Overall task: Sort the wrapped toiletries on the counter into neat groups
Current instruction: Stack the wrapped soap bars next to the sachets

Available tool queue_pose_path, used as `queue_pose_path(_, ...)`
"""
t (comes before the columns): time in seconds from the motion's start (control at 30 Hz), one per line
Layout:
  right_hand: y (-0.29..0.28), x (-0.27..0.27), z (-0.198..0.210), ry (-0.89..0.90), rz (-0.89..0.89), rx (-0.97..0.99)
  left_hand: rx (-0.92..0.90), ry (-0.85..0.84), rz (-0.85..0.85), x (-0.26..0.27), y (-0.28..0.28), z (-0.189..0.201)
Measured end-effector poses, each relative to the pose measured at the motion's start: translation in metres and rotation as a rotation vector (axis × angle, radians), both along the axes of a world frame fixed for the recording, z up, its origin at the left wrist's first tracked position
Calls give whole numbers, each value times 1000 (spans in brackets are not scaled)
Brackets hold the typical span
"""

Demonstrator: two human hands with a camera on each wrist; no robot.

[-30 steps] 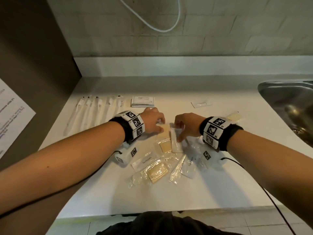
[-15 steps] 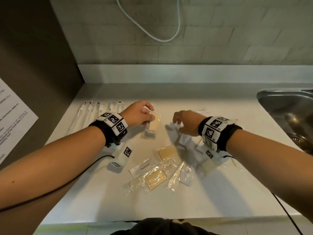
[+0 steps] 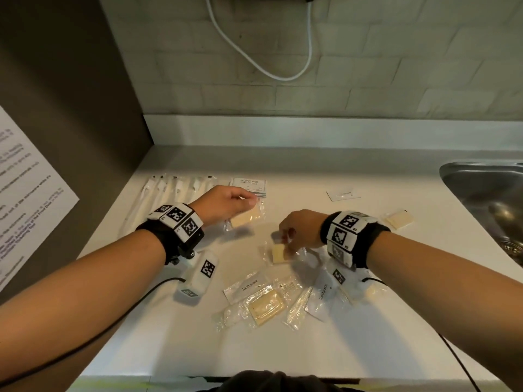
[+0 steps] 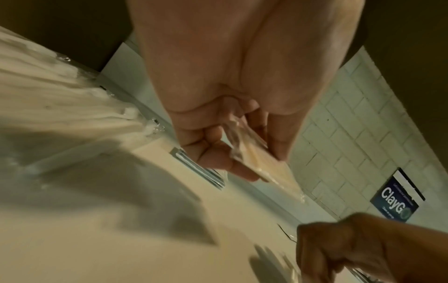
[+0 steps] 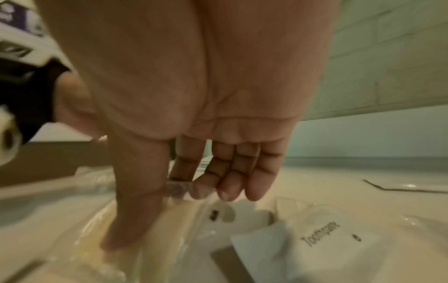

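Observation:
My left hand (image 3: 249, 203) pinches a clear-wrapped cream soap bar (image 3: 245, 219) between thumb and fingers, just in front of a stack of shampoo sachets (image 3: 249, 184); the left wrist view shows that soap bar (image 4: 269, 168) held off the counter in my left hand (image 4: 264, 164). My right hand (image 3: 285, 237) reaches down onto a second wrapped soap bar (image 3: 278, 253). In the right wrist view the thumb presses on this soap bar (image 5: 97, 235) and the right hand (image 5: 174, 188) pinches its clear wrapper. Toothpaste sachets (image 3: 246, 287), another soap bar (image 3: 266, 306) and other packets lie heaped in front.
Wrapped toothbrushes (image 3: 175, 190) lie in a row at the back left. A lone sachet (image 3: 343, 194) and a wrapped soap bar (image 3: 399, 219) lie toward the steel sink (image 3: 486, 199) on the right. A dark wall panel stands to the left.
My left hand lifted a soap bar out of the heap and carried it back toward the shampoo sachets. My right hand rose, then came down onto another soap bar.

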State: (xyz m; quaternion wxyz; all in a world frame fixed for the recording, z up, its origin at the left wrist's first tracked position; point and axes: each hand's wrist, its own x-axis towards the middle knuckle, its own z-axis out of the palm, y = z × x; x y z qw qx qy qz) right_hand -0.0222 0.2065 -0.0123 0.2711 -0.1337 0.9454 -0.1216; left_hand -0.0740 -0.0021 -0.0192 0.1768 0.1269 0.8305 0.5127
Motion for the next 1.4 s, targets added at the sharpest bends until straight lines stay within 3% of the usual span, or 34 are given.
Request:
queue_pose_path(0.07, 2, -6, 8, 7, -76, -163, -11, -20, -8, 7, -4, 1)
queue_pose_path(0.17, 2, -13, 21, -12, -129, -341, 120, -199, 60, 16, -9, 4)
queue_pose_path(0.3, 4, -18, 25, -40, -208, -510, 199, -119, 126, 19, -13, 8)
queue_pose_path(0.47, 2, -20, 24, -7, -214, -575, 146, -29, 221, 17, -20, 8)
queue_pose_path(0.7, -5, -24, 23, 19, -225, -619, 153, -124, 153, 22, -17, 7)
queue_pose_path(1.03, -13, -31, 18, 126, -270, -677, 278, -59, 261, 20, -26, 4)
queue_pose_path(1.2, -17, -38, 23, 85, -317, -781, 227, -18, 280, 17, -32, 4)
queue_pose_path(1.4, -31, -46, 33, 75, -325, -863, 341, -222, 311, 18, -30, 14)
